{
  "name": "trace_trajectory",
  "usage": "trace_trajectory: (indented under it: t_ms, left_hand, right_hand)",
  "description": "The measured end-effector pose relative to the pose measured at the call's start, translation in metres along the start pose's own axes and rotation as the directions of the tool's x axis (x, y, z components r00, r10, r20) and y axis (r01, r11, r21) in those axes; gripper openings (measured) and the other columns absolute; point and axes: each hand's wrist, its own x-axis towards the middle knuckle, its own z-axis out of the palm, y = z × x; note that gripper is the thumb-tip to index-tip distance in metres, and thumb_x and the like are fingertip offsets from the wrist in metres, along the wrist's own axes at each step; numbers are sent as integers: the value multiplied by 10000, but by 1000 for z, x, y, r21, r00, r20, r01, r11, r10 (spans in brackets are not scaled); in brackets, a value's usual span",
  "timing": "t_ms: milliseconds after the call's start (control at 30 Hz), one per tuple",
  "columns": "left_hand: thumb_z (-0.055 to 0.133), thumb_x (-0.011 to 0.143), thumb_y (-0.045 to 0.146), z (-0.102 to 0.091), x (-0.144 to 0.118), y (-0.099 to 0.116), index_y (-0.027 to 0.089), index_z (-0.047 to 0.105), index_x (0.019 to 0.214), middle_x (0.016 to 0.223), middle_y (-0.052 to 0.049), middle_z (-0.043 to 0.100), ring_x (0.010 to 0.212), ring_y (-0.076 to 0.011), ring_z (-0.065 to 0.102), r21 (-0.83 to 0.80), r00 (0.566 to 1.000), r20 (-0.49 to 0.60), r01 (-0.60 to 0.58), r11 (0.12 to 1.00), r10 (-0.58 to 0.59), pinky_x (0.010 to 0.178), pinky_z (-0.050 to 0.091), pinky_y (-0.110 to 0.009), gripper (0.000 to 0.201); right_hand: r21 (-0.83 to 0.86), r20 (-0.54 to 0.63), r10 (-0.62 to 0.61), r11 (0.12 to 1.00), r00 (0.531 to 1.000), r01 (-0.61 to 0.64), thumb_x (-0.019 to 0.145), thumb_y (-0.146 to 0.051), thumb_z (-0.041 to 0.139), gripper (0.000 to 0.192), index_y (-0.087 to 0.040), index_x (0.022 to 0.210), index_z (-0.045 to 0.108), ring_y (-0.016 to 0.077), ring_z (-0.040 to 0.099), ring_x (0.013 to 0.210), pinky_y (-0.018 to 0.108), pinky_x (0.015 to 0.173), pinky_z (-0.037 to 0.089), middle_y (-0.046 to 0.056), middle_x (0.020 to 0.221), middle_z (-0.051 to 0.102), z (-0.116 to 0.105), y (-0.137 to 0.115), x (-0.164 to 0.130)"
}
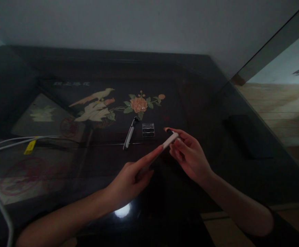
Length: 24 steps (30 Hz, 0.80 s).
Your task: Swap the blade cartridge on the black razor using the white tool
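Note:
My left hand point(129, 181) and my right hand point(189, 152) hold a slim white razor point(170, 140) between them, tilted up to the right. The left index finger lies along its lower part, and the left hand is closed round that end. At the upper end, the right thumb and fingers pinch it near a dark tip. Whether a blade head is on it, I cannot tell. Left of it on the table lie a black-and-white razor point(130, 135) and a small clear case point(148, 130) with dark pieces inside, likely cartridges.
The dark glossy tabletop point(198, 99) bears a bird-and-flower picture. White cables point(15, 141) with a yellow tag point(30, 146) cross the left side. A dark flat object point(249, 135) lies at right. A wall point(139, 27) stands behind the table.

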Motion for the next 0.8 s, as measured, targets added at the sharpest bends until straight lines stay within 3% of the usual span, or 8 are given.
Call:
trace_trajectory:
  t_ms: [100, 167, 400, 567, 667, 800]
  left_hand:
    - [505, 863, 91, 1, 0, -2, 260, 322, 1517, 587, 99, 366, 503, -72, 313, 27, 1000, -9, 6, 1000, -6, 476, 304, -138, 700]
    - [496, 854, 82, 0, 1, -2, 266, 344, 1508, 595, 100, 311, 510, -72, 292, 38, 1000, -21, 4, 999, -4, 477, 280, -140, 696]
    - [478, 884, 111, -5, 6, 1, 264, 332, 1512, 634, 88, 457, 527, -75, 297, 78, 996, -64, 59, 995, -55, 496, 298, -145, 663]
    - [486, 883, 111, -6, 7, -3, 277, 315, 1519, 843, 30, 629, 555, -77, 298, 82, 994, -104, 50, 995, -41, 519, 324, -159, 679]
    - [491, 883, 107, -6, 6, -4, 277, 305, 1523, 760, 51, 579, 556, -80, 296, 63, 994, -99, 57, 996, -50, 521, 319, -158, 689]
    - [490, 880, 97, -4, 5, -3, 261, 302, 1525, 618, 93, 366, 537, -79, 286, 41, 998, -46, 52, 998, -50, 498, 287, -152, 692]
  right_hand:
    - [3, 3, -7, 1000, 1000, 7, 726, -326, 796, 294, -212, 985, 717, 51, 251, 423, 249, 427, 207, -96, 522, 414, 0, 0, 0]
    - [13, 2, -8, 1000, 1000, 8, 716, -332, 805, 306, -208, 982, 719, 49, 254, 424, 244, 425, 206, -96, 525, 421, 1, -1, 0]
    - [28, 25, 18, 999, 1000, -19, 694, -340, 823, 314, -204, 952, 708, 48, 248, 408, 241, 417, 174, -106, 503, 410, 2, -2, -1]
    - [26, 61, -8, 1000, 998, 6, 720, -353, 808, 288, -213, 942, 689, 45, 244, 396, 245, 417, 162, -104, 498, 432, 1, -2, -2]
    - [33, 65, -14, 999, 998, 12, 719, -341, 811, 284, -216, 942, 687, 46, 245, 395, 243, 413, 157, -103, 498, 435, 1, -1, -1]
    - [45, 28, -8, 999, 1000, 7, 702, -315, 821, 280, -199, 927, 700, 44, 254, 402, 241, 415, 165, -102, 499, 428, 1, -1, -1]
